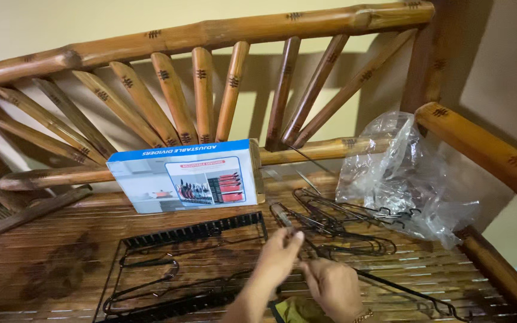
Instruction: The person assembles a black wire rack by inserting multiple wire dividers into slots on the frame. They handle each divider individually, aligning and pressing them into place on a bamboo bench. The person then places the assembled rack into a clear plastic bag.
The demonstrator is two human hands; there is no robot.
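Observation:
My left hand [276, 260] pinches a thin dark wire piece [283, 218] that reaches up and away from my fingertips. Just to its right, my right hand [333, 287] grips the same piece lower down, near a long black rod [411, 291] lying on the seat. A black wire rack frame [178, 266] with toothed rails lies flat to the left of my hands. A pile of black wire dividers [342, 221] sits just beyond my hands.
A blue and white product box [184, 176] leans against the bamboo backrest [198, 84]. A crumpled clear plastic bag [408, 173] rests at the right by the bamboo armrest [486, 149]. Everything lies on a slatted bamboo seat [49, 245].

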